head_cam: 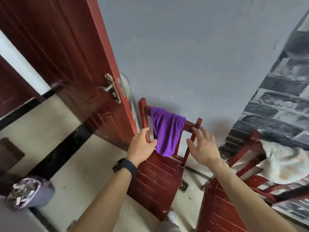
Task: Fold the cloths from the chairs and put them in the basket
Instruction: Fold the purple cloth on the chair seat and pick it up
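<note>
A purple cloth [167, 131] hangs over the top rail of a red wooden chair [155, 180] that stands against the grey wall. My left hand [142, 146] reaches to the cloth's lower left edge, thumb and fingers touching it; a dark watch sits on that wrist. My right hand [203, 146] hovers with fingers spread just right of the cloth, near the chair's right post, holding nothing. A whitish cloth [282, 163] lies draped over a second red chair [222, 210] at the right. No basket for the cloths shows clearly.
An open red door [70, 64] with a brass handle stands left of the chair. A lilac waste bin [31, 193] full of scraps sits on the floor at lower left. A brick-patterned wall [284, 91] runs along the right. A floor drain [183, 185] lies between the chairs.
</note>
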The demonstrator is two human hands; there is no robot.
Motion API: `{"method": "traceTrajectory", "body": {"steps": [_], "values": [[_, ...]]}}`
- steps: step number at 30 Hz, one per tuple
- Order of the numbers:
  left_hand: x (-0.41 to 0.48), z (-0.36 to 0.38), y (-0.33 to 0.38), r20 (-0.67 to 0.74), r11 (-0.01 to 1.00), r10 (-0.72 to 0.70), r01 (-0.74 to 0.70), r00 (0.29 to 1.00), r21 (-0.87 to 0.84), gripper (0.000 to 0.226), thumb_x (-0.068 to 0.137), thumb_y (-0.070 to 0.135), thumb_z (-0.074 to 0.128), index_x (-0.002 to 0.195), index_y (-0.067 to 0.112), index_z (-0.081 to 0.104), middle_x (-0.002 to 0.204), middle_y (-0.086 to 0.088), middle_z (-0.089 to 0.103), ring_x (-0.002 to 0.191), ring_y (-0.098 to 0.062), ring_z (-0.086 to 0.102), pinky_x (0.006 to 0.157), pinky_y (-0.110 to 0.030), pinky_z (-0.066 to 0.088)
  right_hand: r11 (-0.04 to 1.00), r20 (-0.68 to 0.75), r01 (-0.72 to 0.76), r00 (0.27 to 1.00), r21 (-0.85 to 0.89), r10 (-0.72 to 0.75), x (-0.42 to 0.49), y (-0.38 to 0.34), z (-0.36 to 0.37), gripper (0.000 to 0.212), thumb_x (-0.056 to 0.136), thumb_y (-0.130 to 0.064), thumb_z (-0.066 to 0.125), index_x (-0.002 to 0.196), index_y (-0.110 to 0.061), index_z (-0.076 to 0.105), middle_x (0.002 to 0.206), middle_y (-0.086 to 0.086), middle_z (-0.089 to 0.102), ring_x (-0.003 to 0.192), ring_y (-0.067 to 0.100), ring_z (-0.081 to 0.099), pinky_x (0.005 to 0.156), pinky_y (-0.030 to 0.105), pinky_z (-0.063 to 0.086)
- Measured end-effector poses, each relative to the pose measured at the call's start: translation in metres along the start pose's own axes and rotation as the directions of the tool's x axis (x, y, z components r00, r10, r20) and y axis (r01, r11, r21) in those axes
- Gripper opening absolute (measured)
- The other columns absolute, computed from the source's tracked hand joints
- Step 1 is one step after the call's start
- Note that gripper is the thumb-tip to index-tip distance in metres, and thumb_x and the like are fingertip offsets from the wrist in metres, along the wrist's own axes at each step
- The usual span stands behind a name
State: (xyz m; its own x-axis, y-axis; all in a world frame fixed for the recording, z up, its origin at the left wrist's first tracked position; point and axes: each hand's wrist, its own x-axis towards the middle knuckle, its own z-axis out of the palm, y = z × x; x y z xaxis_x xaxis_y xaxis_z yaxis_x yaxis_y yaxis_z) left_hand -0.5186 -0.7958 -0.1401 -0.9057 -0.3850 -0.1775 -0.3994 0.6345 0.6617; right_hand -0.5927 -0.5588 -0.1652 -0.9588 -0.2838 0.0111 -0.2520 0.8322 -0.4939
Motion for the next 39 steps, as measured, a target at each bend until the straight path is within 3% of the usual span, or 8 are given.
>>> {"method": "traceTrajectory", "body": {"steps": [5,12,18,21,24,28,33,39], "values": [[0.097,0.028,-0.004,0.153,0.964,-0.188,0.211,0.97,-0.159,0.084,0.081,0.042,0.072,0.15,0.015,0.033,0.15,-0.005,0.047,0.135,-0.024,0.047,0.111,-0.039,0.039,0.979,0.085,-0.059,0.993,-0.193,0.076,0.077,0.014,0.035,0.077,0.101,-0.052,0.034,0.161,-0.02,-0.001,0.168,0.002,-0.019,0.155,0.022,-0.017,0.123,0.056,0.004],[0.19,0.066,-0.023,0.147,0.926,-0.308,0.332,0.94,-0.181,0.1,0.072,0.039,0.081,0.152,0.014,0.026,0.145,-0.015,0.047,0.13,-0.036,0.05,0.109,-0.043,0.042,0.936,0.014,-0.104,0.993,-0.335,0.115,0.096,0.029,0.077,0.079,0.087,-0.044,0.06,0.151,-0.004,0.035,0.169,0.006,0.002,0.156,0.027,-0.006,0.118,0.058,0.028],[0.219,0.077,-0.032,0.114,0.957,-0.182,0.203,0.977,-0.209,0.025,0.081,0.034,0.073,0.091,0.016,0.059,0.094,-0.009,0.068,0.092,-0.031,0.065,0.081,-0.041,0.052,0.928,0.01,-0.122,0.991,-0.353,0.134,0.1,0.031,0.084,0.088,0.083,-0.05,0.062,0.154,-0.01,0.03,0.169,0.003,-0.008,0.155,0.024,-0.013,0.119,0.057,0.025],[0.209,0.051,-0.024,0.152,0.93,-0.115,0.16,0.982,-0.331,0.016,0.08,0.03,0.066,0.076,0.019,0.055,0.076,0.0,0.062,0.073,-0.021,0.058,0.06,-0.033,0.04,0.928,0.021,-0.18,0.98,-0.327,0.198,0.099,0.017,0.076,0.085,0.088,-0.055,0.056,0.155,-0.013,0.027,0.168,0.005,-0.016,0.153,0.024,-0.023,0.121,0.058,0.011],[0.194,0.004,-0.006,0.15,0.86,-0.032,0.104,0.988,-0.499,0.017,0.066,0.033,0.06,0.071,0.017,0.054,0.067,0.001,0.055,0.059,-0.012,0.048,0.054,-0.028,0.036,0.94,-0.146,-0.342,0.931,-0.022,0.335,0.077,-0.012,0.069,0.075,0.091,-0.056,0.059,0.151,-0.017,0.038,0.167,0.016,0.008,0.155,0.032,0.003,0.121,0.052,0.015],[0.17,-0.07,0.008,0.227,0.776,0.143,0.033,0.963,-0.63,0.018,0.065,0.027,0.064,0.079,0.016,0.062,0.074,-0.004,0.063,0.066,-0.015,0.057,0.062,-0.03,0.042,0.512,0.066,-0.485,0.768,0.709,0.636,0.038,-0.072,0.074,0.096,0.076,-0.081,0.057,0.146,-0.016,0.046,0.15,0.008,0.05,0.135,0.024,0.047,0.11,0.041,0.037],[0.145,-0.135,-0.009,0.35,0.615,0.23,0.143,0.908,-0.775,0.048,0.064,0.016,0.075,0.108,-0.001,0.065,0.101,-0.02,0.073,0.094,-0.033,0.072,0.083,-0.037,0.055,-0.1,0.476,-0.486,0.757,0.868,0.448,0.022,-0.14,0.081,0.083,0.069,-0.074,0.071,0.134,-0.024,0.058,0.127,0.002,0.065,0.117,0.023,0.058,0.105,0.044,0.041],[0.127,-0.186,-0.062,0.321,0.799,0.187,0.047,0.928,-0.6,0.041,0.071,0.011,0.084,0.107,0.011,0.064,0.105,-0.014,0.073,0.097,-0.027,0.071,0.082,-0.038,0.056,-0.019,0.34,-0.377,0.813,0.926,0.473,0.018,-0.211,0.077,0.027,0.092,-0.025,0.071,0.114,-0.01,0.065,0.101,0.007,0.073,0.087,0.021,0.068,0.069,0.032,0.055]]}}
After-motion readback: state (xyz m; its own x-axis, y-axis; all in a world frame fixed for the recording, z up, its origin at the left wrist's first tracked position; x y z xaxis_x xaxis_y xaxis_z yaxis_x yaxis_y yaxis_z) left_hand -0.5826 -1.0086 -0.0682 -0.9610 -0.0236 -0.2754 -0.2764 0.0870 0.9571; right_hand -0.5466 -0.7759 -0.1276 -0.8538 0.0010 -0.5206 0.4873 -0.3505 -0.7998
